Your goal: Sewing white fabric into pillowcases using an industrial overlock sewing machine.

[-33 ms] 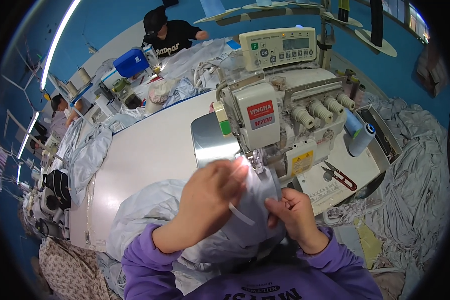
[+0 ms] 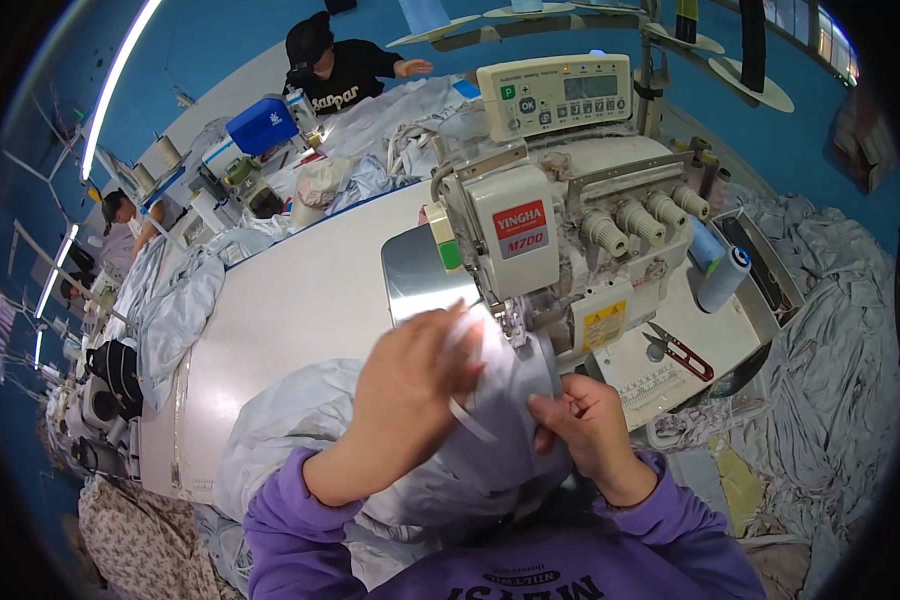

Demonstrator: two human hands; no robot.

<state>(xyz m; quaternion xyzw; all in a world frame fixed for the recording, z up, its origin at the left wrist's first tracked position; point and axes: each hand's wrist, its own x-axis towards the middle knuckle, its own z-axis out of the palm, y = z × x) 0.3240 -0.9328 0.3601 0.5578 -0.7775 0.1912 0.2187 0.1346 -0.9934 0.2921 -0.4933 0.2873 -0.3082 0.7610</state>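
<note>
Pale grey-white fabric [image 2: 515, 400] runs from my lap up to the presser foot [image 2: 513, 325] of a white overlock sewing machine [image 2: 525, 235]. My left hand [image 2: 405, 390] is just left of the presser foot, its fingers bent together and a little blurred. A narrow white strip [image 2: 475, 422] comes out below its fingers, which seem closed on it. My right hand [image 2: 585, 425] pinches the fabric's right edge between thumb and fingers, nearer to me than the needle area. The needle itself is too small to make out.
Thread snips [image 2: 682, 352] lie on the machine bed at right, beside a blue thread cone [image 2: 723, 280] and a tray [image 2: 785, 290]. Grey cloth [image 2: 820, 400] is heaped at far right. A control panel [image 2: 558, 95] tops the machine. A co-worker [image 2: 335, 70] sits across the table.
My left hand has shifted slightly left and up, away from the presser foot, and its fingers have turned. The right hand stays put. The co-worker's hand has stretched outward.
</note>
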